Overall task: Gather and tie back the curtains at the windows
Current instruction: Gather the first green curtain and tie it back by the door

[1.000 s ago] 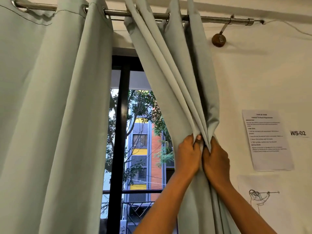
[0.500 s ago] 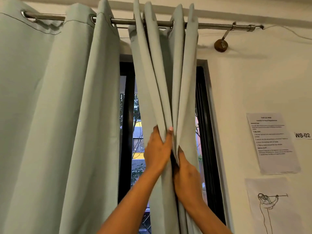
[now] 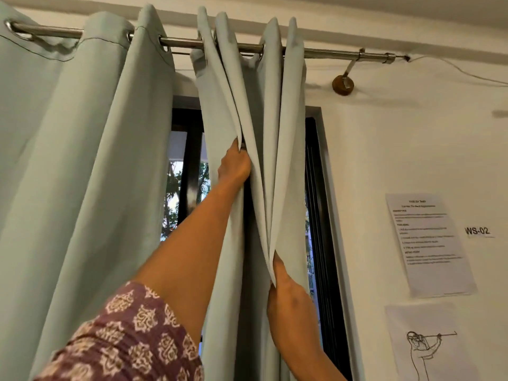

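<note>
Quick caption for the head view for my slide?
Left hand and right hand grip the right curtain's folds.

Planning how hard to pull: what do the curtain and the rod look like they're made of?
Curtain: pale green woven cloth, matte and fairly heavy, judging by its soft deep folds and stitched hem; fibre unclear. Rod: metal, probably steel, with a shiny silver finish that shows bright highlights.
</note>
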